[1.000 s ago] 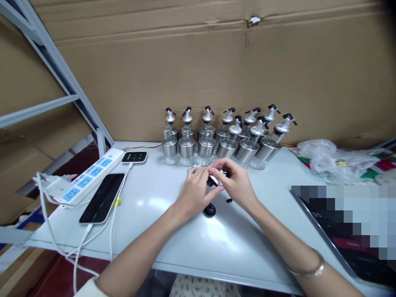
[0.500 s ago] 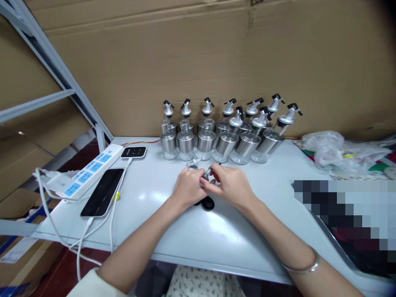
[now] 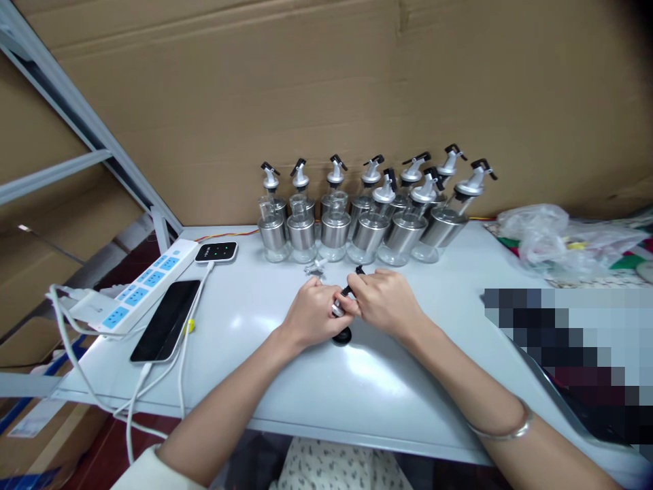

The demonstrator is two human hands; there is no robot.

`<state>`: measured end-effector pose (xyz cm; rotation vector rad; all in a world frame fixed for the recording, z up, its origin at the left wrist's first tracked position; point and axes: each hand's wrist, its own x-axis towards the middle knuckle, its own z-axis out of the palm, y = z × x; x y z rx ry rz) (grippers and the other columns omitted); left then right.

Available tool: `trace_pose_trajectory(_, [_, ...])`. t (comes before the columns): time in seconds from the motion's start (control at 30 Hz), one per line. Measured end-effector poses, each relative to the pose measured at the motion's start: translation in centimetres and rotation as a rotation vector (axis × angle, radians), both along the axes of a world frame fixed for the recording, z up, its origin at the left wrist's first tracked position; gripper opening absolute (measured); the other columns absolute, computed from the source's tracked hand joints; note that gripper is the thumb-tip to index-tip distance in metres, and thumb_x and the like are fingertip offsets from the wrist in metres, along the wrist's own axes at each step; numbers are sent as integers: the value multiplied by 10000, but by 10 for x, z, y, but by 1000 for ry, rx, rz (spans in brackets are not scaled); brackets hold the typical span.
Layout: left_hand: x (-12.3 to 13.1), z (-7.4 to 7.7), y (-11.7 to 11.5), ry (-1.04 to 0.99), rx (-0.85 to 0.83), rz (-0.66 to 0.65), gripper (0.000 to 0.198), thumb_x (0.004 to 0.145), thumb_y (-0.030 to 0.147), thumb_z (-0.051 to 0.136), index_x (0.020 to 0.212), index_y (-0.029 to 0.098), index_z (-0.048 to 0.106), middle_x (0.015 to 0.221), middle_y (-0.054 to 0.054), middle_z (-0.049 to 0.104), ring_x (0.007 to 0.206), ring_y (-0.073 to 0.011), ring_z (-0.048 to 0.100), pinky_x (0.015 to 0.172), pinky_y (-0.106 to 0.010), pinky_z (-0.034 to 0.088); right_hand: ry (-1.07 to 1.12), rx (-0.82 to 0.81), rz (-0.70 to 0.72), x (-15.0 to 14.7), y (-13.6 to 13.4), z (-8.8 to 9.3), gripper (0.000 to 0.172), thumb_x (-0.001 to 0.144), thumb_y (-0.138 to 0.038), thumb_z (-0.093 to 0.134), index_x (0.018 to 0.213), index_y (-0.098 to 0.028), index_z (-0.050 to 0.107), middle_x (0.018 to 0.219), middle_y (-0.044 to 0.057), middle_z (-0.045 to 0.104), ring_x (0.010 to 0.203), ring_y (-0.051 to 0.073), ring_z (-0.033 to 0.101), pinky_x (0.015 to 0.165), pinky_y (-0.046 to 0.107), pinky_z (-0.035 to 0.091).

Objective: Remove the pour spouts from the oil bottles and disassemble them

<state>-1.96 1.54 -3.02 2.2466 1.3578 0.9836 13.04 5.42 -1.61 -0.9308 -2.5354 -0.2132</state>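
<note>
My left hand (image 3: 312,314) is closed round a small silver pourer spout (image 3: 337,309), most of it hidden by the fingers. My right hand (image 3: 385,299) grips the black lever (image 3: 347,291) at the spout's upper end, and a bit of black shows above its knuckles. The two hands touch over the table. Just below the fingers lies a round black stopper piece (image 3: 343,336), partly covered by my left hand. Beyond my left hand, a few small silver spout parts (image 3: 315,269) lie loose on the table.
Glass bottles with steel sleeves (image 3: 335,230) stand in two rows behind, several topped with pourers (image 3: 472,180). To the left are a power strip (image 3: 145,286), a phone (image 3: 166,320), a small white device (image 3: 216,252) and cables. Plastic bags (image 3: 535,231) lie at the right.
My right hand has shifted its grip and curled more tightly over the black lever, which now shows between the hands. My left hand has moved slightly over the black stopper piece.
</note>
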Motion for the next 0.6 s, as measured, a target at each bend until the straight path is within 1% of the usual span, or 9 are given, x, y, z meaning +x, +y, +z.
trace_pose_trajectory(0.17, [-1, -1, 1, 6, 23, -1, 306, 679, 207, 484, 543, 221, 211, 489, 48, 315, 470, -121, 248, 620, -310, 271, 2, -13, -5, 0, 0, 0, 655, 930, -548, 165, 618, -154, 584, 441, 67, 552, 380, 131, 412, 499, 279, 243])
trace_pose_trajectory(0.37, [-1, 0, 0, 32, 4, -11, 300, 678, 205, 479, 548, 221, 210, 485, 47, 324, 476, -123, 250, 617, -309, 265, -62, -24, -22, -1, -1, -1, 650, 937, -525, 160, 635, -147, 595, 470, 87, 578, 398, 144, 427, 501, 286, 236])
trace_pose_trajectory(0.47, [1, 1, 0, 47, -4, -7, 288, 678, 195, 472, 546, 220, 216, 485, 45, 344, 476, -123, 282, 618, -308, 274, -97, -24, -29, 0, 1, -3, 630, 946, -490, 169, 659, -138, 605, 485, 89, 592, 408, 146, 441, 503, 285, 232])
trace_pose_trajectory(0.6, [4, -1, 0, 103, 17, 31, 287, 668, 162, 486, 539, 213, 235, 487, 43, 406, 478, -120, 355, 619, -300, 305, -132, -1, -44, 1, 3, -6, 602, 947, -461, 190, 657, -133, 603, 469, 77, 584, 400, 136, 434, 496, 273, 218])
